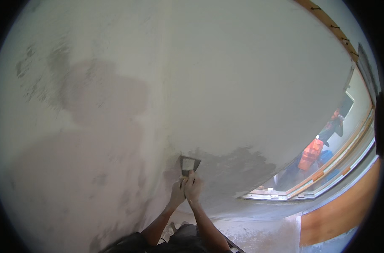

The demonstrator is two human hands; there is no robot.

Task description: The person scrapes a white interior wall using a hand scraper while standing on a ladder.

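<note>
A trapezoid putty knife (189, 163) with pale filler on its blade is held up close to the plastered wall (248, 95), near the inner corner. My right hand (194, 188) is closed on its handle. Right against it is my left hand (178, 193), its fingers bent near the handle; whether it also grips the handle or something else is hidden. To the right of the blade spreads a darker, damp-looking patch of filler (239, 167). The adjoining wall (100, 183) on the left carries my shadow and several grey smudges.
At the right is a window with a wooden frame (318, 175); beyond it another person (329, 129) stands near an orange object (311, 154). An orange-brown panel (337, 208) lies below the window. The floor (258, 234) is dusty with white residue.
</note>
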